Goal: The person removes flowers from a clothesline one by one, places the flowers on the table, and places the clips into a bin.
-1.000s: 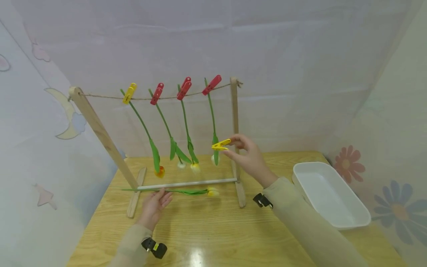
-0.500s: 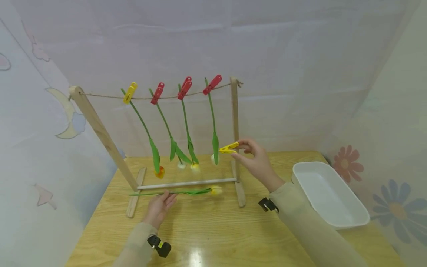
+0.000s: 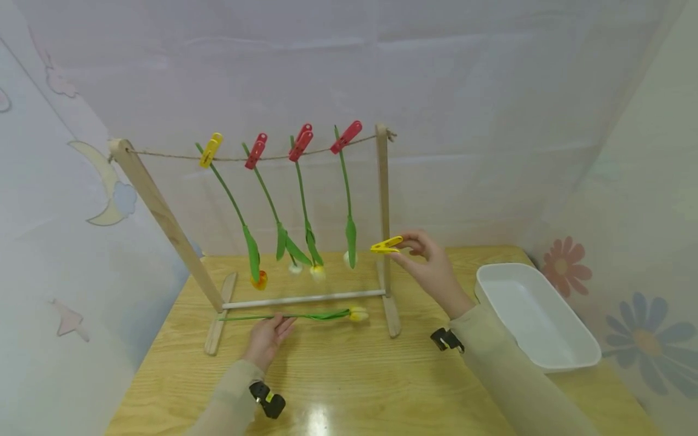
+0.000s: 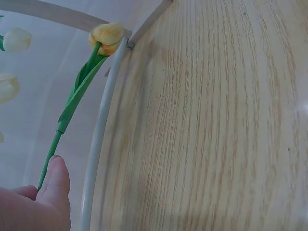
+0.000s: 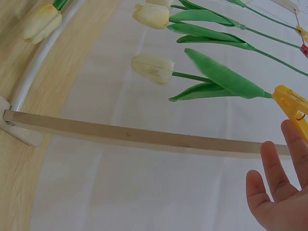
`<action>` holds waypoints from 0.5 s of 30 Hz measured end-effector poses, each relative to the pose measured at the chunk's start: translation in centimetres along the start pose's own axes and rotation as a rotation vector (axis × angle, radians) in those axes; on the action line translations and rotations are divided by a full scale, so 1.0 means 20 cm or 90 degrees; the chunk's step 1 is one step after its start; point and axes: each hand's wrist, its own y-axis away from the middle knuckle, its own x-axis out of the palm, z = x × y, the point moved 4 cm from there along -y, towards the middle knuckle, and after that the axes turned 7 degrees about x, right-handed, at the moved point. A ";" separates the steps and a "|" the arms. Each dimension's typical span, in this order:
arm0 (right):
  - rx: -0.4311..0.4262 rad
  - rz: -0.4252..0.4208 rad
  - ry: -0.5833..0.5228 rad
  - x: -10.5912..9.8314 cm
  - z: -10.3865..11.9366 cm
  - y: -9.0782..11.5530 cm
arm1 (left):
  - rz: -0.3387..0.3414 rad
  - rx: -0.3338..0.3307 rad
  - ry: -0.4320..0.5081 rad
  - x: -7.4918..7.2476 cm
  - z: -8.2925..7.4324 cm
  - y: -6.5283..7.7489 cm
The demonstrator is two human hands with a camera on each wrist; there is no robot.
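**A tulip in one hand, a yellow peg in the other**

The person's left hand (image 3: 267, 342) has a loose tulip (image 3: 327, 315) by its green stem, nipped between thumb and finger while the other fingers reach out loosely. The flower lies nearly level, low over the wooden table (image 3: 349, 387) and in front of the white crossbar (image 3: 305, 299), its pale yellow bloom pointing to the right. Just how the thumb sits on that stem is hard to make out from here.

Up beside the right post (image 3: 384, 200), the right hand (image 3: 433, 272) pinches a yellow peg (image 3: 388, 244) by its spread handles, thumb below and fingers above, with the remaining fingers half bent. The peg's nose points left, towards the nearest hanging flower, with a gap between them as I see it from above.

Four tulips hang head down from the twine (image 3: 275, 158): an orange bloom (image 3: 259, 280) at the far left under a yellow clip (image 3: 211, 150), then three pale ones under red clips (image 3: 346, 137). Off to the right, a white tray (image 3: 537, 315) sits on the table, well apart from the wooden stand.
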 end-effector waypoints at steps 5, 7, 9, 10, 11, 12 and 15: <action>0.012 -0.001 -0.010 -0.04 -0.03 0.02 | 0.003 -0.001 -0.007 0.02 0.01 0.00; 0.019 -0.004 -0.012 -0.06 -0.04 0.03 | 0.001 -0.003 -0.005 0.02 0.01 0.00; 0.029 -0.010 -0.010 -0.08 -0.06 0.04 | 0.001 -0.007 -0.002 0.03 0.02 -0.01; 0.033 -0.013 -0.009 -0.09 -0.07 0.05 | 0.000 -0.008 0.001 0.03 0.02 -0.01; 0.037 -0.017 -0.006 -0.10 -0.08 0.05 | -0.001 -0.009 0.004 0.03 0.02 -0.01; 0.043 -0.018 -0.003 -0.11 -0.09 0.05 | -0.001 -0.010 0.007 0.03 0.02 -0.01; 0.053 -0.025 0.004 -0.13 -0.10 0.07 | -0.002 -0.009 0.011 0.03 0.03 -0.01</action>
